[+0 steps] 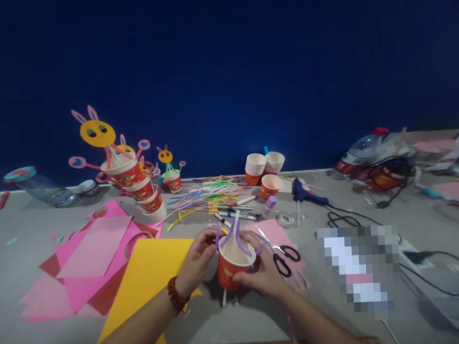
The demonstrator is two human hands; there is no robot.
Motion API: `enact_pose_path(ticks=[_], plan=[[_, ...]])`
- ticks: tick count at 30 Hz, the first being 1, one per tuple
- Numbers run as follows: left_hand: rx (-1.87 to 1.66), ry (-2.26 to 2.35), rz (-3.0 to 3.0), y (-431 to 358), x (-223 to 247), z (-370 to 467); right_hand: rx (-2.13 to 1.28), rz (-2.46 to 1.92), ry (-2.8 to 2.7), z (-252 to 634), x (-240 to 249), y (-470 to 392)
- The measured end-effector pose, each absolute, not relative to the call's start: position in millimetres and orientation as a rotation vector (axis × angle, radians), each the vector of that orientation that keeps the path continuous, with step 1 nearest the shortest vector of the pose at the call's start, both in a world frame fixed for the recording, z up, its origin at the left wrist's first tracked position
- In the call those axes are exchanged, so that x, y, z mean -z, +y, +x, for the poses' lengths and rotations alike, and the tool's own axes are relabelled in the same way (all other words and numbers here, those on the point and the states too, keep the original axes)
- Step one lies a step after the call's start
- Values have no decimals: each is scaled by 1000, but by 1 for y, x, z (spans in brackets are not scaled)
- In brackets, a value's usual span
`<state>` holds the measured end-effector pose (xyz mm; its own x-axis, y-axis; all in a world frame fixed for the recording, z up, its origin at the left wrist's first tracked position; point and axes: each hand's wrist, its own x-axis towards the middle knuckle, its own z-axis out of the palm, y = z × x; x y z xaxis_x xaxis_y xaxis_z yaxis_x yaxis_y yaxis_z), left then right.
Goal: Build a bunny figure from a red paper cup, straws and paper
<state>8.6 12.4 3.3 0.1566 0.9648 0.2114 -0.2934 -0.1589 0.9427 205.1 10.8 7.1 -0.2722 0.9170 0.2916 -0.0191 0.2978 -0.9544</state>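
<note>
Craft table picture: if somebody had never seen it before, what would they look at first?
Probably the big yellow bunny face with pink ears, sticking up above the red paper cups on the left, in front of the dark blue wall. Next, maybe the orange-red paper cup with curvy purple strips, front and center between the left hand and right hand.

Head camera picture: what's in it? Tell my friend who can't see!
A right hand holds a red paper cup with purple strips sticking out, and a left hand is at its rim. Yellow paper, pink paper and scissors lie nearby; cups with bunny faces stand farther back on the left.
</note>
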Motion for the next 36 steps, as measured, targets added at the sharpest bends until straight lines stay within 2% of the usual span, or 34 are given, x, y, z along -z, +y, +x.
enact_pose_path(ticks=[5,13,26,32,36], plan=[[-1506,891,1095,5,1,16,-1069,-888,-1596,202,-8,10],[-1582,1151,1393,-1,-10,17,-945,-935,-1604,192,-8,6],[-1257,1108,1609,-25,4,27,-864,-1029,-1660,190,-23,6],[-1321,1108,1578,-25,-2,24,-1006,-989,-1742,194,-23,4],[-1367,1036,1583,-24,-7,21,-1289,-724,-1642,209,-17,11]])
